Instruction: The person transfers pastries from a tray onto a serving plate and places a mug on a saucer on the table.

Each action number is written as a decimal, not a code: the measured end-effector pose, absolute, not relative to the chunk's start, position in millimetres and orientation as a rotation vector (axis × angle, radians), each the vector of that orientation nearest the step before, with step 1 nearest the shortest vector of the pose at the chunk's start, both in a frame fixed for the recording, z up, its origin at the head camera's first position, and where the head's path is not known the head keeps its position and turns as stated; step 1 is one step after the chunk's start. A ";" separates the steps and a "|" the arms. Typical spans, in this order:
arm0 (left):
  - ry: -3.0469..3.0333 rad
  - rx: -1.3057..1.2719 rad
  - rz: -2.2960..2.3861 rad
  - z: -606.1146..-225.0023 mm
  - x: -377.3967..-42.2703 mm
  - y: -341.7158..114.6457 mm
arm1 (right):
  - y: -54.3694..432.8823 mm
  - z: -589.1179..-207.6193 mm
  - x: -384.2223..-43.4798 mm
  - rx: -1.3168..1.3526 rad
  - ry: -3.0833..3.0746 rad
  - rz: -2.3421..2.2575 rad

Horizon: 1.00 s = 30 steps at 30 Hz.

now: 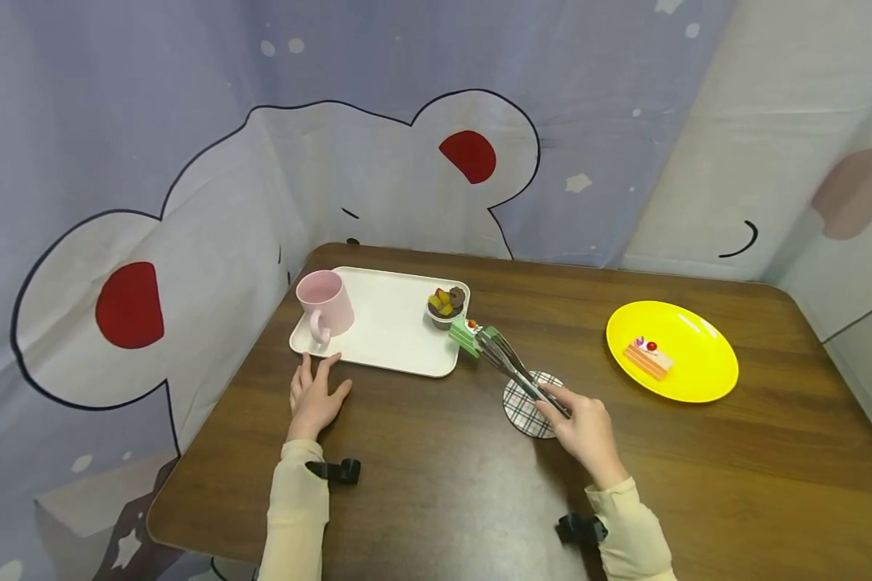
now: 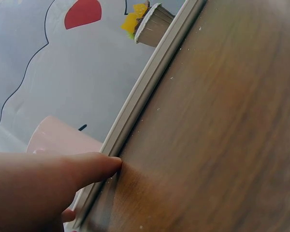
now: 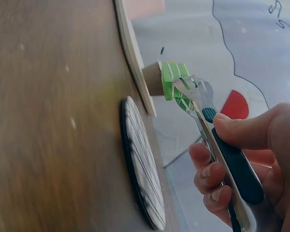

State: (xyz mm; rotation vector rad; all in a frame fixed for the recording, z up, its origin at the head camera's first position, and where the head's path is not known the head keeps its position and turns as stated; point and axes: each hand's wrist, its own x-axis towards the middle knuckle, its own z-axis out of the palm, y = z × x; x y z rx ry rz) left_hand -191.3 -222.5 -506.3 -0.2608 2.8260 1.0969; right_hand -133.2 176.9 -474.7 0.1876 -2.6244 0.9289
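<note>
Right hand (image 1: 587,429) grips dark-handled metal tongs (image 3: 239,166) holding a green-and-white cake slice (image 1: 464,336), raised at the right edge of a white rectangular tray (image 1: 385,319). Left hand (image 1: 316,399), fingers spread, lies at the tray's near edge.

Slanting from lower right toward the middle of the head view: slim, silver metal tongs (image 1: 514,371) with dark teal handle grips (image 3: 238,166), tips pinching a green, block-shaped toy cake slice (image 1: 464,338). Striped with white, topped with red – tilted, held raised at the right edge of a white, rectangular, round-cornered tray (image 1: 388,315). Lying flat, left of centre – shallow-rimmed, long sides running nearly across.
</note>
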 end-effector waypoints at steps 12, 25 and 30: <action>2.829 -0.244 1.094 -508.9 -192.1 -224.1 | 211.4 -472.4 -122.6 0.052 -2.564 0.894; 2.822 -0.244 1.099 -507.2 -191.8 -223.7 | 250.2 -462.3 -113.7 -0.119 -2.454 0.827; 2.824 -0.246 1.094 -507.3 -190.9 -223.6 | 268.4 -457.4 -110.2 -0.198 -2.430 0.782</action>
